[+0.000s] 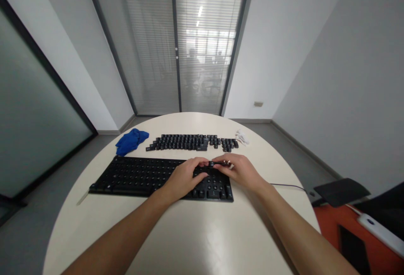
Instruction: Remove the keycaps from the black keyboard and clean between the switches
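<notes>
A black keyboard (135,176) lies on the table with most of its keycaps off, bare key stems showing; a few caps remain at its lower right. Above its right end, my right hand (241,170) pinches a small, thin tool with a shiny part, apparently a keycap puller (225,163). A black keycap (211,164) is at the tool's left tip. My left hand (184,178) rests over the keyboard, thumb and fingers apart. Its fingertips reach the keycap's left side; whether they touch it I cannot tell.
Loose black keycaps (181,141) lie in rows behind the keyboard. A blue cloth (131,141) is at the left, a crumpled white tissue (242,137) at the far right. A pale stick (83,197) lies by the keyboard's left corner. A cable (288,185) crosses the right table edge.
</notes>
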The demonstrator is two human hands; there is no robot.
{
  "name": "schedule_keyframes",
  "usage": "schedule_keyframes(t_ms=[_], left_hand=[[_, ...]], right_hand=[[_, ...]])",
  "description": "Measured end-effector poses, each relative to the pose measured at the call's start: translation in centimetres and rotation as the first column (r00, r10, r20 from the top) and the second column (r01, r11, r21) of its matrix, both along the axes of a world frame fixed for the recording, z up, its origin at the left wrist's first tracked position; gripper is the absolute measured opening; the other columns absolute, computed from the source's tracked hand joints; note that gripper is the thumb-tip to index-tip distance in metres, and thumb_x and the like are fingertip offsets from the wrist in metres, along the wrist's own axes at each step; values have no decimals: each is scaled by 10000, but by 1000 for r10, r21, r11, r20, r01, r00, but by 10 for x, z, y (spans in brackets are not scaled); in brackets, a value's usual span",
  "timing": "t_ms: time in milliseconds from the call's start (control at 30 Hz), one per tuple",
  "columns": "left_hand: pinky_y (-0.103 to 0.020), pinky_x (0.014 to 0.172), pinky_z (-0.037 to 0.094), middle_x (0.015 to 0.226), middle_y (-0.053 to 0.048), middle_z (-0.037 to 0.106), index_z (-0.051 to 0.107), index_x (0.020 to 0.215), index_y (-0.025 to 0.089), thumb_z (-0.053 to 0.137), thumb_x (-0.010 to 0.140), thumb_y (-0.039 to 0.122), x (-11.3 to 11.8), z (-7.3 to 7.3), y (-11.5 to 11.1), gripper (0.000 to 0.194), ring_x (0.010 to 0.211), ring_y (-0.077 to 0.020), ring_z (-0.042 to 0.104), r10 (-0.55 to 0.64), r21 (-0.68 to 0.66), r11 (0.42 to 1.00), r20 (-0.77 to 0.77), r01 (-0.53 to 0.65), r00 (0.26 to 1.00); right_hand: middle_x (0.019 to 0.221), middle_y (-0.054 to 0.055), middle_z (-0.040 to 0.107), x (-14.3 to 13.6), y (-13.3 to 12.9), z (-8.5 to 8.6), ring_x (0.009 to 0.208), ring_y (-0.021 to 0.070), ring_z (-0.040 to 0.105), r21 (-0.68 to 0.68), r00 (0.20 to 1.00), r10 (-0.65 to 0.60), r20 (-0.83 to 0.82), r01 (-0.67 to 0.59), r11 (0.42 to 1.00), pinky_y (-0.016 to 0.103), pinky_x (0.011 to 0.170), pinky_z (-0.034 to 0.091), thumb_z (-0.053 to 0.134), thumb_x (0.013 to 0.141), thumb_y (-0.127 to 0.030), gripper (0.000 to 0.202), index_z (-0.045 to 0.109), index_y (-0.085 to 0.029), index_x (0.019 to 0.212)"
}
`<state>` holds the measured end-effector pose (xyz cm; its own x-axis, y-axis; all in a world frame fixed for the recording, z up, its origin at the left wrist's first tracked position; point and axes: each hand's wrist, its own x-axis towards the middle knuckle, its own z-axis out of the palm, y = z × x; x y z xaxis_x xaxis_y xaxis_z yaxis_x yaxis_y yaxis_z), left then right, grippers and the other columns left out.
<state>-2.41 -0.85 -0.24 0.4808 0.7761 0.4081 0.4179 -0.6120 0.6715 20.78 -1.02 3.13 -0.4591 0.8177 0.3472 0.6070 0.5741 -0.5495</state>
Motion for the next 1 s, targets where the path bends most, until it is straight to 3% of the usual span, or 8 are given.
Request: schedule_keyframes(t_ms=[133, 267, 467, 633, 1000], left_hand=[[-384, 1062, 455, 1254, -54, 658, 553, 1268, 231, 632, 887, 175, -1, 1, -3, 393, 1166, -204, 608, -32, 14, 999, -39, 32, 999], [-409, 1076, 446, 1287, -69, 637, 545, 1278, 224, 625, 892, 202, -2, 1, -5, 395, 1192, -222, 590, -8, 19, 1000, -81, 9, 997], [-418, 1088, 437, 1291, -71, 635, 548, 1271, 212, 616, 886, 193, -2, 4, -7, 392, 1202, -225, 585, -21, -6, 1000, -100, 20, 995], [-408, 1086, 441, 1286, -72, 639, 549, 1266, 212, 610, 887, 194, -1, 4, -7, 384, 1199, -223, 587, -23, -9, 1000, -105, 22, 994], [-400, 1064, 457, 1265, -66, 645, 547, 1262, 213, 614, 887, 202, -1, 4, -8, 381, 1178, -217, 597, -25, -2, 1000, -111, 25, 993]], right_hand=[[1015, 51, 755, 14, 6, 0, 815, 205, 688, 18, 997, -79, -2, 79, 997, 317, 723, 520, 598, 931, -386, 225, 740, -271, 1062], [1039, 55, 759, 41, 17, -2, 684, 194, 670, 74, 962, -263, 69, 258, 963, 331, 702, 506, 592, 927, -444, 265, 744, -263, 1047], [932, 67, 771, 75, 36, -14, 808, 256, 696, 157, 779, -541, 318, 519, 840, 307, 660, 451, 568, 921, -469, 308, 738, -262, 1074], [1026, 80, 765, 72, 43, -22, 912, 286, 695, 196, 673, -576, 464, 557, 807, 294, 632, 415, 518, 938, -449, 310, 728, -275, 1086], [948, 92, 756, 66, 44, -25, 859, 254, 682, 209, 661, -567, 491, 543, 813, 284, 617, 382, 513, 935, -435, 294, 723, -231, 960]])
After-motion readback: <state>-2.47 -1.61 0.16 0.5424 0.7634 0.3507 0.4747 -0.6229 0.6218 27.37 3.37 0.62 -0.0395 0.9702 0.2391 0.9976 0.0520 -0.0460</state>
